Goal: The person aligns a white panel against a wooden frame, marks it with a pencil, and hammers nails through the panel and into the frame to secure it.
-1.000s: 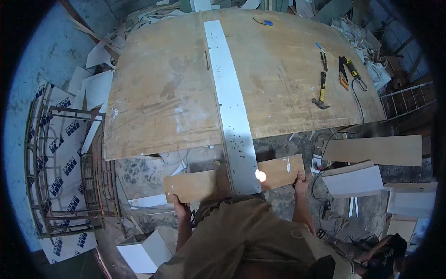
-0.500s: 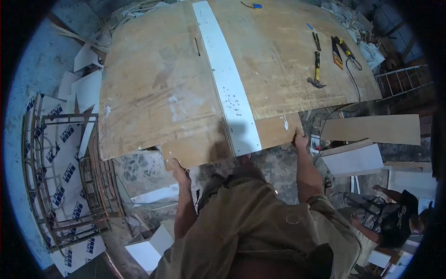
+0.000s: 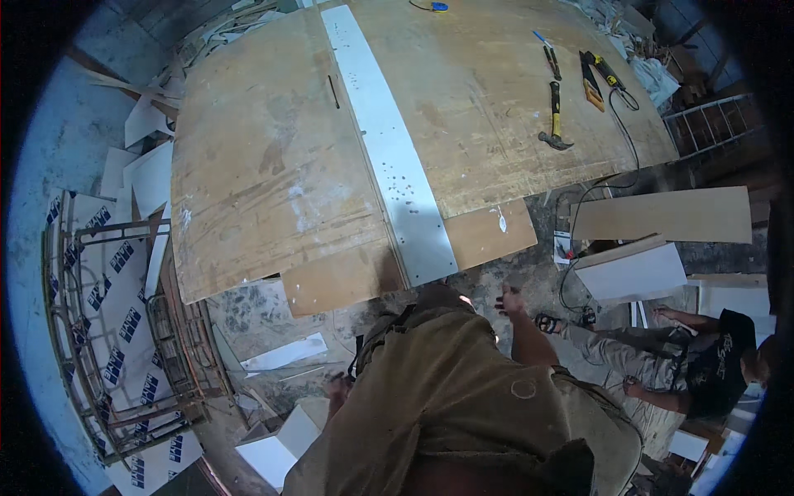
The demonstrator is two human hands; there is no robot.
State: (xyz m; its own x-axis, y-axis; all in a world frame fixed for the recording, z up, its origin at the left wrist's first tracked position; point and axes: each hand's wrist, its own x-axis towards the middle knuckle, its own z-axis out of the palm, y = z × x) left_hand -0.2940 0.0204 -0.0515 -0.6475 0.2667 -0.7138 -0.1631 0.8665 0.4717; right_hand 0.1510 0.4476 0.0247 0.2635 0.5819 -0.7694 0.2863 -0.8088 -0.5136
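A long white board, dotted with small dark marks or holes, lies across the big plywood tabletop. Beneath its near end a brown wooden panel sticks out past the table's near edge on both sides. My right hand is off the panel, fingers apart, in the air below its right part. Low beside my body, my left hand hangs away from the panel. It is dim and partly hidden, with its fingers loosely spread and nothing visible in them.
On the table's right lie a hammer, pliers, a handsaw and a corded yellow-black tool. Metal frames stand at left. White panels lie at right, near another person.
Both hands have let go of the brown panel's ends. My left hand has dropped back beside my body, and my right has drawn inward and down. The person at right has shifted.
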